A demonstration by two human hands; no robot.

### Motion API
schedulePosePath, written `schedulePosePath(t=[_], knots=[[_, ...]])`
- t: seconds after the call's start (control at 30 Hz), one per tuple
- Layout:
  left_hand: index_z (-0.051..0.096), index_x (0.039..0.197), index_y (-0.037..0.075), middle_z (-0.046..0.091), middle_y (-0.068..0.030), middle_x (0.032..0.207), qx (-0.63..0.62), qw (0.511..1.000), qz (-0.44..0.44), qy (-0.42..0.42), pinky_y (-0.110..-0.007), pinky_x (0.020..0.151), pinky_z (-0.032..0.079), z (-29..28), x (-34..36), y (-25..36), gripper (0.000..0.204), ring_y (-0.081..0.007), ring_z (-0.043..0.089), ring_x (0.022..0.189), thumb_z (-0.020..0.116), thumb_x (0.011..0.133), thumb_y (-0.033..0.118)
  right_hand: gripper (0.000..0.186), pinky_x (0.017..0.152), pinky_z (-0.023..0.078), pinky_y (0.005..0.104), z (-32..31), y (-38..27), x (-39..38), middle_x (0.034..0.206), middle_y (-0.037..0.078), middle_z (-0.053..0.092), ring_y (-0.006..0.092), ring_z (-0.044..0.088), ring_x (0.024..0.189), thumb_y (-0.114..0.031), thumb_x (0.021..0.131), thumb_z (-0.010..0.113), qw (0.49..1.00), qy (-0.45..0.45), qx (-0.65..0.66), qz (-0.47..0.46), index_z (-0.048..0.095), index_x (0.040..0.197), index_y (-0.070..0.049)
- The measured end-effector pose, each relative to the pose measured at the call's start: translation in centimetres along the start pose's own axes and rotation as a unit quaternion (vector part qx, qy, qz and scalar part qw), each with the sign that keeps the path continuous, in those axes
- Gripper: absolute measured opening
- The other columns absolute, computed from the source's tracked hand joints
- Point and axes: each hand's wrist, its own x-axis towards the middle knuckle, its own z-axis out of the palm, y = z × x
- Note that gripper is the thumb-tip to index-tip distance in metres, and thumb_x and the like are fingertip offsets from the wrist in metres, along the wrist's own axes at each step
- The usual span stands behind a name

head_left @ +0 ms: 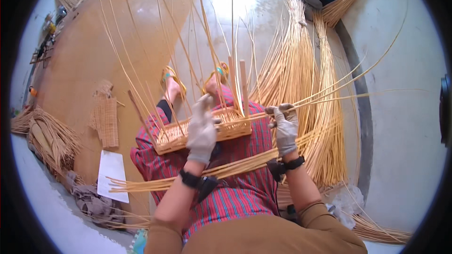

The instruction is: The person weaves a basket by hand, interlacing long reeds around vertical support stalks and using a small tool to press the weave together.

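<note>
A shallow woven wicker basket [235, 129] rests tilted across my lap, with long upright stakes rising from its rim. My left hand [201, 134], in a pale work glove, is raised in front of the basket's near wall; its fingers are smeared by motion. At the basket's right end my gloved right hand [286, 129] pinches long thin wicker strands [325, 96], which run from the basket out to the upper right. Beneath both forearms, a loose bundle of wicker rods [240, 165] lies across my lap.
Large sheaves of rods [287, 61] lie on the floor at right, beside the wall. To the left are a woven panel [104, 117], a white board [113, 176] and a bundle of wicker [54, 138]. A clear plastic bag [346, 202] sits at lower right.
</note>
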Motion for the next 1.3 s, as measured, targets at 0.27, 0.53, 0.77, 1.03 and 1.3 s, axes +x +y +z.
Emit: schedulePosePath(t=[0.27,0.53,0.77,1.03,1.3], knots=[[0.063,0.104,0.009,0.062,-0.0075,0.064,0.195,0.98,-0.009,-0.034,-0.037,0.044,0.048,3.9,0.2,-6.1,0.027,-0.0205,0.062,0.049,0.057,0.103,0.036,0.063,0.087,0.053,0.042,11.8,-2.4,6.0,0.117,0.018,0.066,0.0333,0.067,0.106,-0.01,0.091,0.069,0.803,-0.166,-0.425,-0.384,0.043,0.149,-0.011],[0.06,0.106,0.007,0.062,-0.0057,0.066,0.08,0.971,-0.195,-0.11,-0.031,0.04,0.048,4.1,1.6,-2.2,0.024,-0.014,0.059,0.045,0.062,0.101,0.03,0.075,0.086,0.053,0.042,8.7,-2.3,1.1,0.11,0.018,0.067,0.0363,0.065,0.098,-0.006,0.085,0.073,0.834,-0.129,-0.447,-0.296,0.039,0.152,-0.009],[0.046,0.146,0.01,0.062,-0.0117,0.117,0.024,0.976,0.062,-0.206,-0.026,0.069,0.055,-4.3,-2.4,-0.8,0.046,-0.0121,0.063,0.078,0.059,0.102,0.01,0.023,0.086,0.053,0.0445,4.0,1.7,-10.3,0.097,0.011,0.069,0.0322,0.066,0.096,-0.032,0.086,0.068,0.641,-0.482,-0.594,-0.069,0.072,0.096,-0.012],[0.076,0.101,0.011,0.075,-0.011,0.092,0.389,0.892,0.175,-0.151,-0.04,0.084,0.056,-19.6,-8.5,0.8,0.018,-0.032,0.072,0.092,0.07,0.089,0.024,0.027,0.087,0.053,0.0433,3.4,-1.1,-5.6,0.099,0.007,0.074,0.0284,0.068,0.1,-0.041,0.087,0.069,0.705,-0.397,-0.584,-0.07,0.077,0.102,-0.02],[0.073,0.099,0.014,0.068,-0.0101,0.082,0.495,0.835,0.236,0.05,-0.044,0.078,0.049,-26.5,-5.6,-2.3,0.018,-0.0318,0.065,0.082,0.071,0.089,0.028,0.019,0.095,0.048,0.0436,7.1,-1.7,-7.2,0.095,0.006,0.071,0.0287,0.066,0.097,-0.028,0.087,0.074,0.826,-0.141,-0.454,-0.302,0.074,0.099,-0.014]])
